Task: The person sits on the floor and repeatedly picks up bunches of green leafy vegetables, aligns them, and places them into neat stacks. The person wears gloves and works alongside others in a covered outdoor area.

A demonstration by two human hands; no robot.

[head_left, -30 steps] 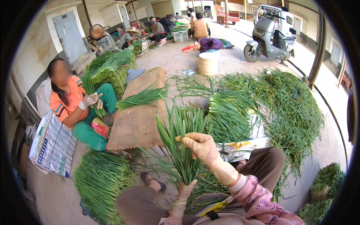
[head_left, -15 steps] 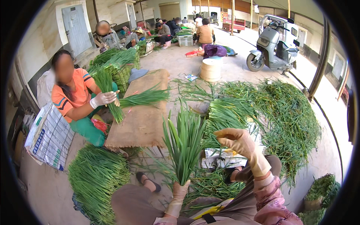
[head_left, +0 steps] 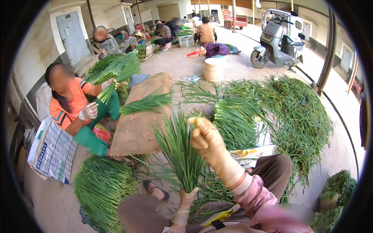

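Observation:
My gloved left hand [head_left: 186, 204] is closed around the base of an upright bunch of garlic chives [head_left: 180, 155], its long flat leaves fanning upward. My gloved right hand [head_left: 208, 141] is raised at the bunch's upper right, fingers curled and pinched together. A wisp of green leaf shows at those fingertips; how much they hold is hidden. Below my left knee, on the floor, lies a big pile of chives [head_left: 105, 190]. More chives [head_left: 237, 122] lie in a neat stack beyond my right hand.
A cloth-covered low table [head_left: 136, 132] bears one chive bunch [head_left: 147, 103]. Across it a person in orange [head_left: 72, 101] holds another bunch. Loose leaves [head_left: 299, 124] heap at right. Behind stand a round cream tub [head_left: 213, 70] and a grey scooter [head_left: 278, 42].
My right hand has swung left and down to the bunch's leaf tops, its fingers closing. The person in orange has shifted their bunch up and away, one hand now off it.

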